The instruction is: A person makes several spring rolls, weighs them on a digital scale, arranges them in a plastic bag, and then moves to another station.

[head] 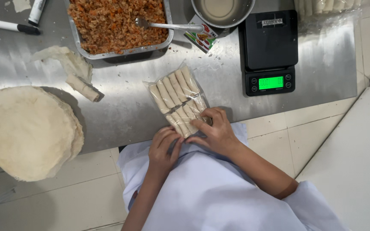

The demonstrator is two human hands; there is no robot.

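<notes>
Bag (177,97): clear crinkly plastic, packed with pale cylindrical rolls.
Right hand (214,130): fingers pressed flat on bag's near end.
Left hand (164,147): curled, pinching bag's edge.
Table (125,107): brushed steel.

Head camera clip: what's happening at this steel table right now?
A person in a pale blue top holds a clear bag of spring rolls at the near edge of the steel table. The right hand presses on the bag's near end; the left hand sits at its lower corner. Nearby are a stack of round wrappers, a tray of orange filling and a black scale.
</notes>
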